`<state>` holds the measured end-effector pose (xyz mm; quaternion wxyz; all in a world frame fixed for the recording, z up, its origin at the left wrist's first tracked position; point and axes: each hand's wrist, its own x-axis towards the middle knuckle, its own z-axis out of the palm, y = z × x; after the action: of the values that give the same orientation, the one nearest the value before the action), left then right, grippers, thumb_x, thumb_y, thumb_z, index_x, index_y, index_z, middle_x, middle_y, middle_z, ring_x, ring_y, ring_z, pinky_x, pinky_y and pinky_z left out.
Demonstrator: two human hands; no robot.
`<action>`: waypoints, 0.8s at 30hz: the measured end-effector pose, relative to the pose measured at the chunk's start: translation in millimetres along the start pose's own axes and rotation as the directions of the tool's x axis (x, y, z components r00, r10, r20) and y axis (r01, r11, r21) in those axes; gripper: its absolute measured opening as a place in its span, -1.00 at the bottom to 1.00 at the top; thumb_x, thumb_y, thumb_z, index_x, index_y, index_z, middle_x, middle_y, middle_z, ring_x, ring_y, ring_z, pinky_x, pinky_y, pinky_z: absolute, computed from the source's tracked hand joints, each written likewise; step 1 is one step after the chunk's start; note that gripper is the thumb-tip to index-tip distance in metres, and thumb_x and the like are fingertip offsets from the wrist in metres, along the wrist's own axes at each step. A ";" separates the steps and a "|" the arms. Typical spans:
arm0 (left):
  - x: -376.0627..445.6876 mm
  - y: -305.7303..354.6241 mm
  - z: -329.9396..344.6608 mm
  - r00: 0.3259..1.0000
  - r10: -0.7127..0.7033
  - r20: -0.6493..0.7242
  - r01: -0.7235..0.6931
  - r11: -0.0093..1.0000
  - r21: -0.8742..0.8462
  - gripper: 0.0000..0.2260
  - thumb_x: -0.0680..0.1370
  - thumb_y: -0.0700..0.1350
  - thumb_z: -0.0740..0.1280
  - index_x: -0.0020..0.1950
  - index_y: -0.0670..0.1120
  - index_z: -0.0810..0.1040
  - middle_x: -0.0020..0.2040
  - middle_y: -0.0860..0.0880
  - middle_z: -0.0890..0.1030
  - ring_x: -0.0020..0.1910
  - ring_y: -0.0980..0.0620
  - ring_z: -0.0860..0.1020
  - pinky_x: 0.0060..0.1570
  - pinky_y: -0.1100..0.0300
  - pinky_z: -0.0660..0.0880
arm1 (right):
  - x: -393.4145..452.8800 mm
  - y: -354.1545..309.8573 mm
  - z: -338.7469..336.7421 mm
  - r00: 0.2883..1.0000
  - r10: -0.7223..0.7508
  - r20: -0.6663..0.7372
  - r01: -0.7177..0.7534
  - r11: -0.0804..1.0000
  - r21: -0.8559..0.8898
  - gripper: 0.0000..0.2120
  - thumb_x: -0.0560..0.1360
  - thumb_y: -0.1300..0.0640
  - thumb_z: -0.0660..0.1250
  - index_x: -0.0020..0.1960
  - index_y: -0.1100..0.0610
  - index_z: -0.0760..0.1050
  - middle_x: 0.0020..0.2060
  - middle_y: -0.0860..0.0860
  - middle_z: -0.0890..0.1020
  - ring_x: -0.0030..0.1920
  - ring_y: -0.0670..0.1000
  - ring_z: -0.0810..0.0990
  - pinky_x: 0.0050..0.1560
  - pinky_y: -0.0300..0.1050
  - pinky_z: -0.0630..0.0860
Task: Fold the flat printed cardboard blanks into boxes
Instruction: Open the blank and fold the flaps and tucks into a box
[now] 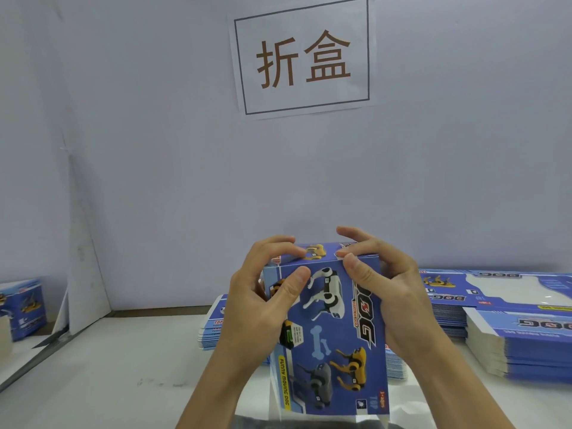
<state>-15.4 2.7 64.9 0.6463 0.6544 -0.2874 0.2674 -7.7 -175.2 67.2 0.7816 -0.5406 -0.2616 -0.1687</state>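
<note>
Head view shows a blue printed box (328, 329) held upright between both hands, its long axis running away from the person, with the left hand (263, 305) gripping its left edge and the right hand (387, 289) gripping its right edge, thumbs on the near face and fingertips curled onto the far top flap. That flap lies just beyond both sets of fingertips, equally near each, so pressing it shut looks like the coming move. The box's lower end is cut off; flat blanks (510, 335) are stacked beyond the right hand.
</note>
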 end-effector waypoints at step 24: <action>12.3 -40.3 -42.6 0.343 -0.439 -0.830 0.034 0.889 -0.456 -0.77 0.56 0.15 0.39 0.10 0.09 0.46 -0.01 0.04 0.63 -0.08 -0.01 0.69 -0.11 -0.08 0.63 | -3.1 16.9 18.7 0.713 0.700 -0.041 -0.352 0.307 -0.884 -0.17 0.45 -0.53 0.01 0.27 0.13 0.54 0.07 -0.03 0.70 0.02 0.03 0.70 0.16 0.01 0.60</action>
<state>23.2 45.0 46.7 0.8348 0.2988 0.1763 0.4276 -5.2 -151.8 57.8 0.3633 -0.9227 -0.0843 0.0977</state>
